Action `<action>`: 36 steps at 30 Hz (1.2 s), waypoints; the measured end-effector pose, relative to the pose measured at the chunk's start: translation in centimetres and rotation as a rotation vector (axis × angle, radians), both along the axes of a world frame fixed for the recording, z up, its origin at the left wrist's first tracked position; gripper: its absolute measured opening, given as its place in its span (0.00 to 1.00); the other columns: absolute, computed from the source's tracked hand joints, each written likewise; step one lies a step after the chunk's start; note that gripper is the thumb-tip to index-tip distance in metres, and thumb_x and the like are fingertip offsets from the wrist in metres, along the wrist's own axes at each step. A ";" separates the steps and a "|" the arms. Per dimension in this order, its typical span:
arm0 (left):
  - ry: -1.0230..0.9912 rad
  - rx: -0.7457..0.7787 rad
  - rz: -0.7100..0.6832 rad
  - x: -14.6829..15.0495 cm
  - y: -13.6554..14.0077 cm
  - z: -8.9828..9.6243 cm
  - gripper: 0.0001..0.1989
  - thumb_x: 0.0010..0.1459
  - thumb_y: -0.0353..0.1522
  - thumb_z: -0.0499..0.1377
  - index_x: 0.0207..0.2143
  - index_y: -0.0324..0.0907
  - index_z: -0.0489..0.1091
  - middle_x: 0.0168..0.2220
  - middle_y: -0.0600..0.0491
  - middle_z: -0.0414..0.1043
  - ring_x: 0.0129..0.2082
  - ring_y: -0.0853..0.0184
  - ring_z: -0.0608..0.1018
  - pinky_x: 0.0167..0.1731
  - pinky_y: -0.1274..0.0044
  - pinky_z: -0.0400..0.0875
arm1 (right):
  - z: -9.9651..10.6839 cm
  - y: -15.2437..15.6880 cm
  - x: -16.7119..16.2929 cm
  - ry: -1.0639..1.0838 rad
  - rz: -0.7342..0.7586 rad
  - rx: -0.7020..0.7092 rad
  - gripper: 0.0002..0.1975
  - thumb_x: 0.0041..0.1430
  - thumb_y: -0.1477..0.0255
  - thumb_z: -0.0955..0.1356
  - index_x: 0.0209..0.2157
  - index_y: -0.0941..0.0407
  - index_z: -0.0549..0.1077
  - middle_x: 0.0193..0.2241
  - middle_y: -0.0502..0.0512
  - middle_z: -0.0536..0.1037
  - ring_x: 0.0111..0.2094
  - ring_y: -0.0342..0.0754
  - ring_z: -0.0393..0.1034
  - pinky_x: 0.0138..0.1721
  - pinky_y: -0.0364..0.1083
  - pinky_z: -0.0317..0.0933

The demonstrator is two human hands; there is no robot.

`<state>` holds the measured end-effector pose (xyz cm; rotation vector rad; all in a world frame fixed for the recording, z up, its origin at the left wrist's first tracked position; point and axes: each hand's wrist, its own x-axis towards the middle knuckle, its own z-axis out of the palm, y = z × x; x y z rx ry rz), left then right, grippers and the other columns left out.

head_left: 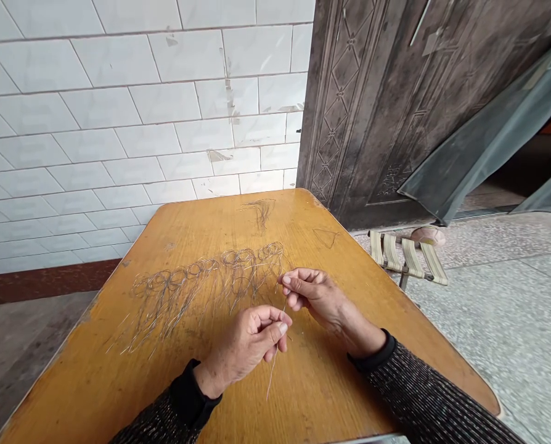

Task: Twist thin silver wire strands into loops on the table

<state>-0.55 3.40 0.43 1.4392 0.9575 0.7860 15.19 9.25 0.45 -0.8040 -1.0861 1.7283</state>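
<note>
Fingers (275,334) of left hand (243,346) and right hand (324,300) pinch one thin wire (271,374) at lower centre — apart, probably to steady it, its upper end unclear — near looped wires (204,268), centre left.

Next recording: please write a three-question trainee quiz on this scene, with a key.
1. True or false: the left hand and the right hand both hold the thin silvery metal wire.
2. On the yellow-brown wooden table, the row of looped thin metal wires lies mostly to which side of the right hand, as the wearer sees it? A) left; B) right.
3. Fill in: the low stool has a seat of beige striped ____.

Key: 1. True. 2. A. 3. Straps.
</note>
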 end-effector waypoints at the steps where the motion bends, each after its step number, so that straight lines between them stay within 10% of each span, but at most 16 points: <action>1: 0.020 0.012 -0.004 0.0 0.0 0.0 0.13 0.56 0.38 0.53 0.35 0.36 0.65 0.22 0.57 0.66 0.15 0.79 0.61 0.16 0.84 0.55 | 0.0 0.0 0.0 0.003 0.001 -0.001 0.11 0.41 0.66 0.73 0.20 0.60 0.73 0.15 0.46 0.71 0.13 0.34 0.63 0.16 0.35 0.57; 36: -0.058 -0.270 -0.053 0.1 -0.4 -0.6 0.15 0.55 0.41 0.54 0.33 0.36 0.65 0.21 0.56 0.66 0.14 0.80 0.62 0.15 0.84 0.51 | 0.2 1.2 1.2 0.001 -0.167 0.044 0.10 0.40 0.67 0.73 0.21 0.60 0.74 0.16 0.48 0.72 0.14 0.35 0.63 0.16 0.36 0.55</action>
